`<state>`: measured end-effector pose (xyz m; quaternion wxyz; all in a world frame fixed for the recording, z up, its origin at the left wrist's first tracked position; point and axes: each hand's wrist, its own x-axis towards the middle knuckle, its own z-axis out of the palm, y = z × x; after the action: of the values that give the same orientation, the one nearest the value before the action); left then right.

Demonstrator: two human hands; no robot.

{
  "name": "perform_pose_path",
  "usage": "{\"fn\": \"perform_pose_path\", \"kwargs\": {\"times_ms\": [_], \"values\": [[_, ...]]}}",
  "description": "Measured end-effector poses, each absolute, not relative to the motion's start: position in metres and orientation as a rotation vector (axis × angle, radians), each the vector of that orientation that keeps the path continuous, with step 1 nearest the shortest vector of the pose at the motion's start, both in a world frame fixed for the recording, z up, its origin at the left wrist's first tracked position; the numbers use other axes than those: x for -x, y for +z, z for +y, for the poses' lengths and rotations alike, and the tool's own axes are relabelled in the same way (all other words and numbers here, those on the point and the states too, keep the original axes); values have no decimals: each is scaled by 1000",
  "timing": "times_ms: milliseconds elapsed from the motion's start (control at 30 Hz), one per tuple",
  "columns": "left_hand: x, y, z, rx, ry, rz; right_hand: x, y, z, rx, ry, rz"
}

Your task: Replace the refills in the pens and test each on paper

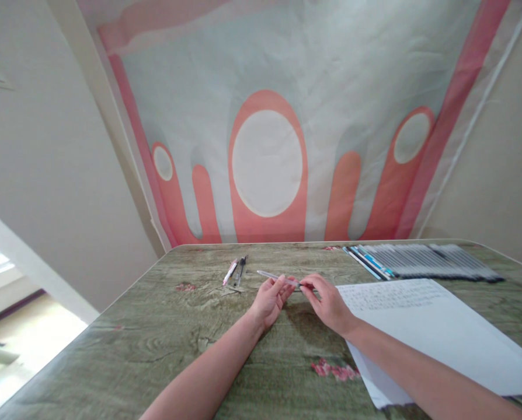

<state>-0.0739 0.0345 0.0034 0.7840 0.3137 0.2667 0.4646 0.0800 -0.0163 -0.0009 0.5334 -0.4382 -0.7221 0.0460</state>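
My left hand [271,298] is closed around the barrel of a clear pen [268,274], held slantwise above the table with one end poking out to the left. At the pen's other, darker end, the fingers of my right hand [324,300] pinch it. The fingertips partly hide that end, so I cannot tell whether a cap is on it. Beneath my right forearm lies a white sheet of paper [423,335] with lines of handwriting near its top.
A long row of clear pens [436,261] lies at the back right, beside several blue, white and black pens [368,262]. A white-and-pink pen [230,272] and dark pens [240,270] lie left of my hands. The wood-patterned table [156,344] ends at a printed backdrop [267,230].
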Motion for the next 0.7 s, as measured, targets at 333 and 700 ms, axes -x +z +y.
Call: {"fn": "perform_pose_path", "kwargs": {"times_ms": [333,700], "values": [[72,5,33,-652,1050,564,-79,1,-16,1121,177,-1682],[72,3,34,-672,1090,574,-83,-4,-13,1084,108,-1721]]}}
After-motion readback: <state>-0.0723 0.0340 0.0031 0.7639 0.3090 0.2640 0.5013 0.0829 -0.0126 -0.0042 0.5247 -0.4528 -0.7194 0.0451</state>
